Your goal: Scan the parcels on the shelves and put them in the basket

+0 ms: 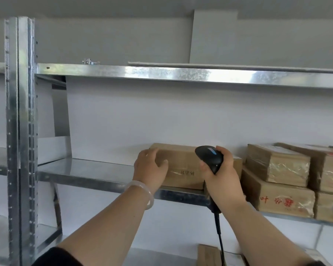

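A brown cardboard parcel (183,166) lies on the middle metal shelf (88,171). My left hand (151,167) grips the parcel's left end, fingers over its top corner and thumb on its front face. My right hand (218,175) holds a black barcode scanner (210,156) by the handle, its head raised in front of the parcel's right part. The scanner's cable (219,233) hangs straight down. No basket is in view.
Several more taped cardboard parcels (277,173) are stacked at the right on the same shelf. A steel upright (20,131) stands at the left. The upper shelf (181,72) runs overhead. Another brown box (208,255) lies on the lower shelf.
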Demonstrator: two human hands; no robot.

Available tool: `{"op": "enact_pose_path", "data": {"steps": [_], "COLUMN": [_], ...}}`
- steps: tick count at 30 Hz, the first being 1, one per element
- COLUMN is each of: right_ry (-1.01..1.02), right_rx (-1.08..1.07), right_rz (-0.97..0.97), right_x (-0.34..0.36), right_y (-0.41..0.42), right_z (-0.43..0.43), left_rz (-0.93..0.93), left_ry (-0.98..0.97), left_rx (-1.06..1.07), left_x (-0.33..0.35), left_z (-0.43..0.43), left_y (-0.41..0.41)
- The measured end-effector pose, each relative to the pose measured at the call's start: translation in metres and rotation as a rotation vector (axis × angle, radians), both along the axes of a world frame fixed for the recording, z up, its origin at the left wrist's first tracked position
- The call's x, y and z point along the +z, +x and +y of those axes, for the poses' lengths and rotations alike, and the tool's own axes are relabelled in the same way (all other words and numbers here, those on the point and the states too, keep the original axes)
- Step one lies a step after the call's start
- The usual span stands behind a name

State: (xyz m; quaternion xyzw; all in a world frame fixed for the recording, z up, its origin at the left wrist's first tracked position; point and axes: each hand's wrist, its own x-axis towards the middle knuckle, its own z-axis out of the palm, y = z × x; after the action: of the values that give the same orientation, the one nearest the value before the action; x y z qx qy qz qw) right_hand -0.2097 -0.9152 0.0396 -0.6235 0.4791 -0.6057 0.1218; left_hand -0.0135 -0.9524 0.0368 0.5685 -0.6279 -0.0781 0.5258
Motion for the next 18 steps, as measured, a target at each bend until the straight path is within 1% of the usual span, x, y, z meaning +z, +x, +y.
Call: {"op": "enact_pose_path", "data": {"steps": [5,8,12,18], "right_ry": [0.012,0.013,0.058,0.067], "right_rx": [-0.046,-0.069,-0.08,-0.08], "right_rz": [-0.051,-0.05,-0.096,-0.119], "right_x": [0.006,0.01,0.012,0.009], "right_y": [0.004,0.006,0.004,0.002], "right_z": [-0.039,-0.059,-0.082,-0.094], "left_rz": [-0.04,-0.036,0.054,0.191], "left_ry": [0.058,0.13,0.18,0.1], "left_rx": [0.05,0.056,-0.013,0.022], "left_x": [0.006,0.007,0.003,0.003], "left_z": [-0.031,-0.051,-0.072,-0.08], "left_y": [0.002,0.003,0.004,0.001]}}
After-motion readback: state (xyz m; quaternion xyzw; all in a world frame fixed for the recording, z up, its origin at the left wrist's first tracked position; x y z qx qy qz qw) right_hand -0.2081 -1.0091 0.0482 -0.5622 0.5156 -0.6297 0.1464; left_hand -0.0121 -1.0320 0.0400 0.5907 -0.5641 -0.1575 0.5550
